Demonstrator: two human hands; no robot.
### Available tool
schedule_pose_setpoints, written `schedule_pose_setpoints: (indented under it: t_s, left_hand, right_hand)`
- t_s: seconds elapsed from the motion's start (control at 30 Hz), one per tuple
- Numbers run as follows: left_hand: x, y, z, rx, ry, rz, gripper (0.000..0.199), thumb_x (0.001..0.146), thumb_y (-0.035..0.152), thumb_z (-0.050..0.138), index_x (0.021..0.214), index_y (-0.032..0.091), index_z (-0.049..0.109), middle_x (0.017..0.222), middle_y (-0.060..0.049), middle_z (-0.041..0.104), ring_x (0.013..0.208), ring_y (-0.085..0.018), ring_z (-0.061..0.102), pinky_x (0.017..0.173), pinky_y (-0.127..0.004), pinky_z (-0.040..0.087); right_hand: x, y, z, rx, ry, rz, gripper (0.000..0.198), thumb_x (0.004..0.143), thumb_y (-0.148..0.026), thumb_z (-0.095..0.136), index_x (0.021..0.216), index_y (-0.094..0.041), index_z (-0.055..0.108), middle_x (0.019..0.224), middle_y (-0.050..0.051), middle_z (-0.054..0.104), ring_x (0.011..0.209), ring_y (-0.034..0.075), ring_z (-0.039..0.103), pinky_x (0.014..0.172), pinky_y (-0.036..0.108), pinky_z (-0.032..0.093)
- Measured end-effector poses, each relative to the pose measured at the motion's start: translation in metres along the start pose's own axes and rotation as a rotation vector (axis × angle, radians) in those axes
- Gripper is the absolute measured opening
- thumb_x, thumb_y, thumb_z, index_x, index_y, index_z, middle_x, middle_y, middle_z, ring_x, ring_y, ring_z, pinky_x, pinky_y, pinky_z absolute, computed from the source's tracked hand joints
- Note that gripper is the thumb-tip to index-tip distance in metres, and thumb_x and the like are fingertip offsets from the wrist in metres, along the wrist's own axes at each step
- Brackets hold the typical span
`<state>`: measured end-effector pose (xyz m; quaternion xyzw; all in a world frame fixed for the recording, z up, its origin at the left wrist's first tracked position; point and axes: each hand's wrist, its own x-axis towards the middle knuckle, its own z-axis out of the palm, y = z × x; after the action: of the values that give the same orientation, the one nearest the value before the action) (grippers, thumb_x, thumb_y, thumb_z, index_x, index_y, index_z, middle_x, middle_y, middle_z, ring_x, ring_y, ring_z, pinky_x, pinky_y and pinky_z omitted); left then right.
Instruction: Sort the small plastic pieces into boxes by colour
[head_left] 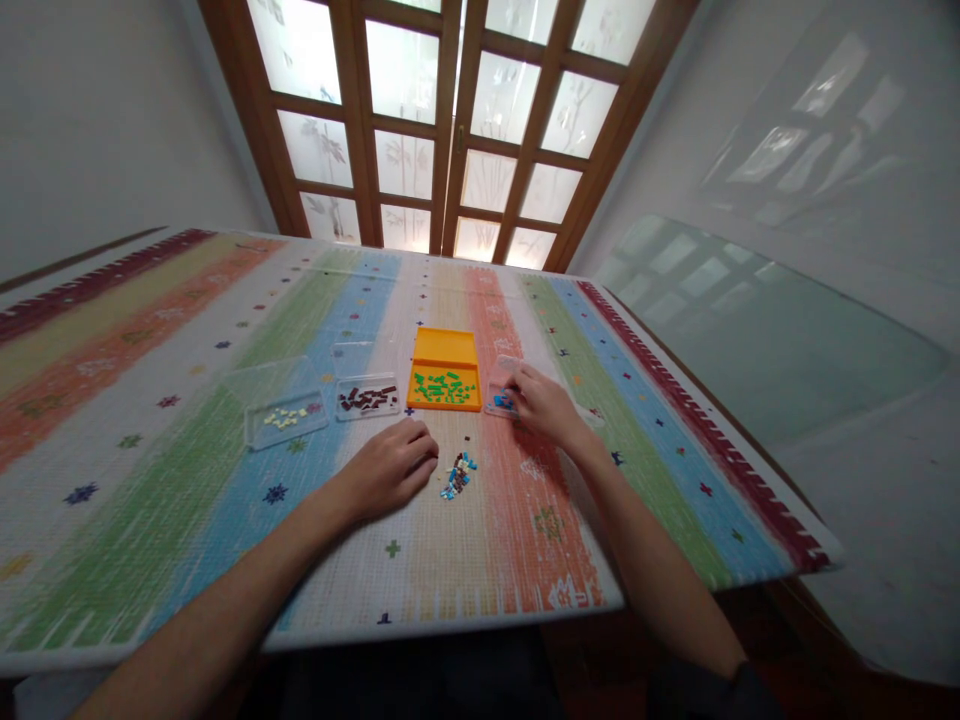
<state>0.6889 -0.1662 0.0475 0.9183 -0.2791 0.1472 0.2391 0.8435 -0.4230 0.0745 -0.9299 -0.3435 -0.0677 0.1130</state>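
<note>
My left hand (399,462) rests on the tablecloth with its fingers curled in. Whatever it may hold is hidden. Just right of its fingertips lies a small mixed pile of blue, brown and pale toy bricks (459,477). My right hand (541,403) reaches into a clear plastic box (504,362) at the right, its fingers pinched together. Blue toy bricks (502,400) show beside those fingertips; I cannot make out whether one is gripped. Between the hands, farther back, an open orange box (445,346) contains green bricks (444,387).
Left of the orange box stand a clear box with brown bricks (367,398) and another with pale yellow bricks (285,417), both lids open. A striped tablecloth (315,330) covers the table. Glass-paned doors (450,130) are behind it, and a glass panel (757,310) leans at the right.
</note>
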Motion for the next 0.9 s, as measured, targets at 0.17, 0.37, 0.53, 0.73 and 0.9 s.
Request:
schedule_pose_setpoints:
  t_s: [0.17, 0.37, 0.53, 0.73, 0.9]
  left_hand:
    - [0.000, -0.001, 0.001, 0.013, -0.020, 0.024, 0.022, 0.104, 0.022, 0.045, 0.093, 0.017, 0.063, 0.092, -0.007, 0.061, 0.086, -0.021, 0.057, 0.077, -0.035, 0.047]
    - [0.000, -0.001, 0.001, 0.017, -0.025, 0.016, 0.021, 0.104, 0.021, 0.046, 0.094, 0.016, 0.063, 0.094, -0.008, 0.061, 0.086, -0.020, 0.058, 0.078, -0.035, 0.047]
    - [0.000, 0.000, 0.000, 0.007, -0.025, 0.014, 0.021, 0.104, 0.022, 0.045, 0.093, 0.017, 0.063, 0.094, -0.007, 0.061, 0.087, -0.020, 0.058, 0.078, -0.035, 0.048]
    - [0.000, 0.000, 0.000, 0.015, -0.021, 0.020, 0.022, 0.104, 0.022, 0.045, 0.093, 0.017, 0.063, 0.093, -0.007, 0.061, 0.086, -0.020, 0.057, 0.077, -0.036, 0.048]
    - [-0.001, -0.002, 0.000, 0.012, -0.028, 0.011, 0.022, 0.104, 0.022, 0.045, 0.093, 0.017, 0.063, 0.093, -0.007, 0.061, 0.086, -0.020, 0.057, 0.077, -0.036, 0.048]
  right_hand:
    - [0.001, -0.015, 0.001, -0.118, -0.154, 0.062, 0.021, 0.105, -0.022, 0.047, 0.110, -0.016, 0.067, 0.123, 0.014, 0.065, 0.093, 0.022, 0.063, 0.068, 0.029, 0.037]
    - [0.003, -0.025, 0.000, -0.146, -0.198, 0.063, 0.028, 0.105, -0.023, 0.045, 0.118, -0.017, 0.070, 0.121, 0.014, 0.066, 0.094, 0.023, 0.063, 0.068, 0.029, 0.037]
    - [0.005, -0.023, -0.001, -0.099, -0.178, 0.030, 0.027, 0.103, -0.020, 0.049, 0.113, -0.019, 0.074, 0.115, 0.012, 0.067, 0.094, 0.022, 0.062, 0.069, 0.027, 0.038]
    - [0.001, -0.013, -0.001, -0.024, -0.077, -0.011, 0.018, 0.098, -0.024, 0.064, 0.113, -0.021, 0.074, 0.116, 0.011, 0.067, 0.092, 0.020, 0.063, 0.070, 0.027, 0.040]
    - [-0.002, -0.008, -0.001, 0.003, -0.033, -0.030, 0.018, 0.096, -0.022, 0.069, 0.113, -0.022, 0.074, 0.120, 0.011, 0.068, 0.093, 0.020, 0.065, 0.070, 0.027, 0.042]
